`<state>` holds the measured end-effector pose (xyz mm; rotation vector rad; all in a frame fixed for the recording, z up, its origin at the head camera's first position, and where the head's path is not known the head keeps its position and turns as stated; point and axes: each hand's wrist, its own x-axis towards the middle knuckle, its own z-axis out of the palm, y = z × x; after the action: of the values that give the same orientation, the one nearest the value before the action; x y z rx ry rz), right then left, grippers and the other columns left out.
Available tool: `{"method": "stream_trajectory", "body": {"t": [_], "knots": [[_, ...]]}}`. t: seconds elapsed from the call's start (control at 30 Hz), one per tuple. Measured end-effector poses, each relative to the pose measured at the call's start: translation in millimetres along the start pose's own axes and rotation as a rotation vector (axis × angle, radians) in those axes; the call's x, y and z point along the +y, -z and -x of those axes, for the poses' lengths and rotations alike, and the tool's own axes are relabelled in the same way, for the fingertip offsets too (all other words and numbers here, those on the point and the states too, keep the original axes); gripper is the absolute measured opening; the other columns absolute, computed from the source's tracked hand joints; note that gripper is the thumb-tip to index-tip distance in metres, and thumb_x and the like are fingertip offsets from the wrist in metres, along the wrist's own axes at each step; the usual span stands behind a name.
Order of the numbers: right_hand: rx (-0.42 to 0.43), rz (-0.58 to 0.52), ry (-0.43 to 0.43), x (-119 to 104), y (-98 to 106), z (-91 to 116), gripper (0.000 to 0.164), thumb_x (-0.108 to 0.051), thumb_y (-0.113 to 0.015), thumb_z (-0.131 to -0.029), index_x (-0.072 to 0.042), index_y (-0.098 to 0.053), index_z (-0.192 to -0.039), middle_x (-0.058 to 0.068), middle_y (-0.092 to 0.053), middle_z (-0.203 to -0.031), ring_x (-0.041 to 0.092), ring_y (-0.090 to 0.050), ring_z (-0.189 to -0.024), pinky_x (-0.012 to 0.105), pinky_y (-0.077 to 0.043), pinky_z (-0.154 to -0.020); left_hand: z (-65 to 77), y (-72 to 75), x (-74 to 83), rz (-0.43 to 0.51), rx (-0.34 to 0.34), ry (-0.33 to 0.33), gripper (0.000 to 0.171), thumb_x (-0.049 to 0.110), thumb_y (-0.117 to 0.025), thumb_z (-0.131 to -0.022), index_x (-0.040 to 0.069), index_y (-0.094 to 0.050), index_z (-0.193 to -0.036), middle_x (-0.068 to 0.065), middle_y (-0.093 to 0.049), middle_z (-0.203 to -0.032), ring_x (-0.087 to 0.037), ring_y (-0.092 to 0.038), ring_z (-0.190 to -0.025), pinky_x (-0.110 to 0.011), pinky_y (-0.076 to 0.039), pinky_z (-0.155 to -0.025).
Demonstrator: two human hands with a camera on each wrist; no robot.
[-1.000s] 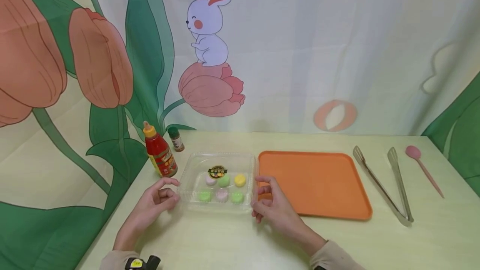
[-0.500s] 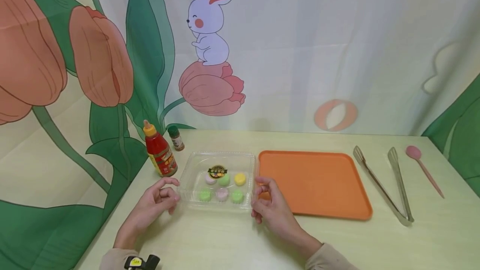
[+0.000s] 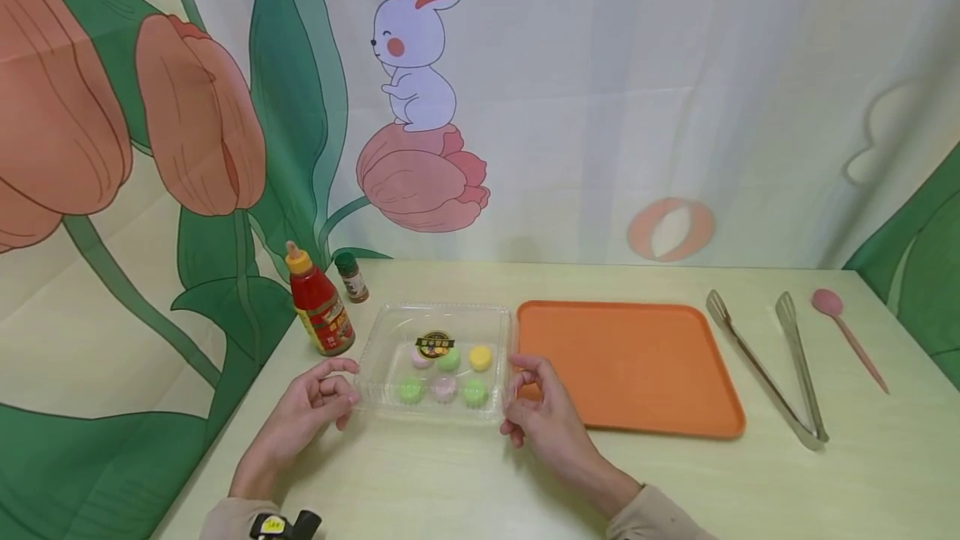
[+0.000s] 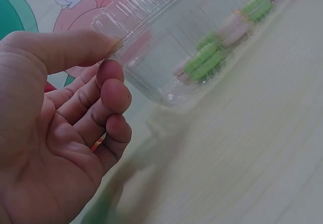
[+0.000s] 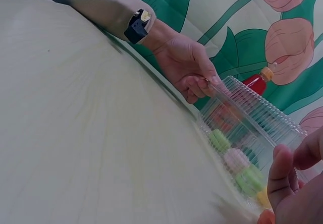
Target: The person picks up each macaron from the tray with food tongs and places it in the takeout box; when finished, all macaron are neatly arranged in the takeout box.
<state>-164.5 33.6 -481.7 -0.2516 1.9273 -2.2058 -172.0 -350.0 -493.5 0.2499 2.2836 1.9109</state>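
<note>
A clear plastic clamshell box (image 3: 390, 336) stands shut on the table, a black and gold sticker (image 3: 435, 345) on its lid. Through the plastic I see several macarons (image 3: 444, 390) in green, pale pink and yellow. My left hand (image 3: 300, 411) pinches the rim at the box's left side; in the left wrist view the thumb lies over the edge with curled fingers (image 4: 115, 95) beneath. At the opposite side my right hand (image 3: 553, 423) pinches the rim between thumb and fingers. The right wrist view cuts off part of that hand (image 5: 303, 188).
An orange tray (image 3: 630, 369) lies just right of the box. Farther right are metal tongs (image 3: 765, 382), spread apart, and a pink spoon (image 3: 849, 336). A red sauce bottle (image 3: 322, 315) and a small green-capped spice jar (image 3: 352, 278) stand at the back left, before a printed cloth (image 3: 555, 107).
</note>
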Motion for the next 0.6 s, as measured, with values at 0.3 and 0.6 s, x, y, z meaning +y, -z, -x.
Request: {"method": "stream_trajectory", "body": {"t": [0.3, 0.6], "knots": [[0.011, -0.013, -0.015, -0.3, -0.3, -0.9, 0.068, 0.015, -0.06, -0.093, -0.004, -0.048, -0.157, 0.011, -0.048, -0.116, 0.022, -0.066, -0.073, 0.024, -0.052, -0.056, 3.1, -3.9, 0.3, 0.074, -0.018, -0.041, 0.036, 0.003, -0.064, -0.11, -0.001, -0.049, -0.143, 0.003, -0.065, -0.086, -0.016, -0.059, -0.071, -0.025, -0.054, -0.077], [0.01, -0.016, -0.026, -3.2, 0.3, -2.9, 0.068, 0.014, -0.061, -0.093, -0.004, -0.048, -0.157, 0.011, -0.047, -0.117, 0.022, -0.066, -0.073, 0.024, -0.052, -0.056, 0.9, -5.1, 2.9, 0.047, 0.021, 0.015, 0.039, 0.002, -0.063, -0.109, -0.003, -0.046, -0.144, 0.004, -0.064, -0.085, -0.013, -0.057, -0.071, -0.024, -0.052, -0.071]]}}
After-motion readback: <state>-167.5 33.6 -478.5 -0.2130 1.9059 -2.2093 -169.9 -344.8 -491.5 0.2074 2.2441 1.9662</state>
